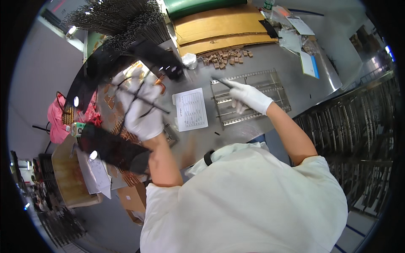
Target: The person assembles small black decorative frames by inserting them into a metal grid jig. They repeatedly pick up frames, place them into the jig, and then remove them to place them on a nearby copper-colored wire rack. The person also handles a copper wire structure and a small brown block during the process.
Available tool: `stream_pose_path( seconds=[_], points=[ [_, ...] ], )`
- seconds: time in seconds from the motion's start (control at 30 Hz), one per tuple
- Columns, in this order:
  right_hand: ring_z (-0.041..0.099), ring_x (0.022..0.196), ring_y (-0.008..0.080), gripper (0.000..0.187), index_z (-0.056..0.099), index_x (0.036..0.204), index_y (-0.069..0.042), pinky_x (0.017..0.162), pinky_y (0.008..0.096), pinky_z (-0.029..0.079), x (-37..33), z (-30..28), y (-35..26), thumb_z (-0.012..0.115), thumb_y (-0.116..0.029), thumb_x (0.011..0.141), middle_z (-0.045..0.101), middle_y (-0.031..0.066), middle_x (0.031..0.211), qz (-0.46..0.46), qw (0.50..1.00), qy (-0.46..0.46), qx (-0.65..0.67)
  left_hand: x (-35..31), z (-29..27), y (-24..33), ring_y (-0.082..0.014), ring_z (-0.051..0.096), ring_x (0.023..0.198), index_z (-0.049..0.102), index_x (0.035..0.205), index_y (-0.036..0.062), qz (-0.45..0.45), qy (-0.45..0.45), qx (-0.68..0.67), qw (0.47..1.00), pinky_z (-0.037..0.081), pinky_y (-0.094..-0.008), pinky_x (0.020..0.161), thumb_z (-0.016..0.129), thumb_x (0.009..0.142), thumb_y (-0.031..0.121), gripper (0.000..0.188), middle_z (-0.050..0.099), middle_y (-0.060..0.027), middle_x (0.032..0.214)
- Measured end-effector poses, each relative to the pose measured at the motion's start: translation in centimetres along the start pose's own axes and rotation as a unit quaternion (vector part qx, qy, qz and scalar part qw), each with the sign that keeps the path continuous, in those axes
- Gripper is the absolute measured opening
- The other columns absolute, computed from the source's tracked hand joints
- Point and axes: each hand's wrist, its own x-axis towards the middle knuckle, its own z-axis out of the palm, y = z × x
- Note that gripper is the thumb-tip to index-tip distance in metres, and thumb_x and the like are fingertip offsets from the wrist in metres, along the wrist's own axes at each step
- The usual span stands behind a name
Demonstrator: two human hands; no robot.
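My right hand (252, 99), in a white glove, is closed on a dark slim stick-like tool (222, 82) that points up and left. It hovers over a flat metal frame (242, 116) with several toothed crossbars. At the left, my left hand (143, 116), also gloved in white, is smeared by motion. Thin dark rods (157, 106) cross at its fingers; whether it grips them is unclear. Between the hands lies a printed white sheet (190, 109). Copper-coloured pieces (126, 131) lie beneath and beside the left hand, partly hidden.
Small brown blocks (228, 58) lie beyond the frame, before yellow-brown cardboard (219, 27). Dark bent wires (122, 21) are heaped at the far left. Black padded shapes (112, 147) flank the left hand. Papers and bags (297, 33) sit far right; metal racks (350, 139) stand at right.
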Motion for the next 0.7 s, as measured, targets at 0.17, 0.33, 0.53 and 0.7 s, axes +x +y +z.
stream_pose_path(
  seconds=[0.17,0.33,0.53,0.7],
  points=[
    [0.068,0.065,0.0199,0.049,0.056,0.122,-0.006,0.065,0.0324,0.055,5.8,-0.3,7.8,0.046,-0.051,0.105,0.071,0.0121,0.082,-0.029,0.991,0.012,0.127,-1.4,-2.9,3.8,-0.0344,0.047,0.124,0.046,0.154,0.01,-0.023,-0.066,-0.115,0.991,0.045,-0.0361,0.091,0.07,0.09,0.008,0.068,0.045,-0.0214,0.152],
    [0.068,0.064,0.0197,0.046,0.06,0.111,-0.01,0.057,0.0308,0.052,6.1,1.4,5.7,0.049,-0.053,0.104,0.073,0.0114,0.081,0.09,0.964,-0.007,0.251,-2.4,-3.7,4.9,-0.0334,0.046,0.126,0.045,0.155,0.0146,-0.006,-0.045,-0.111,0.993,0.045,-0.0359,0.091,0.068,0.091,0.006,0.068,0.044,-0.0236,0.153],
    [0.071,0.071,0.0188,0.035,0.059,0.111,-0.014,0.062,0.0311,0.057,8.1,0.4,8.3,0.052,-0.047,0.105,0.075,0.0113,0.093,0.133,0.966,-0.127,0.182,-2.4,-3.9,4.9,-0.0336,0.046,0.126,0.045,0.154,0.0129,-0.022,-0.053,-0.115,0.992,0.045,-0.0382,0.092,0.068,0.092,0.005,0.067,0.042,-0.0238,0.154],
    [0.071,0.078,0.0194,0.04,0.049,0.13,-0.013,0.068,0.0322,0.058,7.4,0.9,7.2,0.052,-0.044,0.104,0.074,0.0122,0.098,0.125,0.977,-0.133,0.106,-2.7,-3.8,4.9,-0.0337,0.045,0.126,0.045,0.153,0.0127,-0.01,-0.037,-0.098,0.995,0.045,-0.0387,0.091,0.066,0.094,0.005,0.063,0.042,-0.0248,0.154]
  ],
)
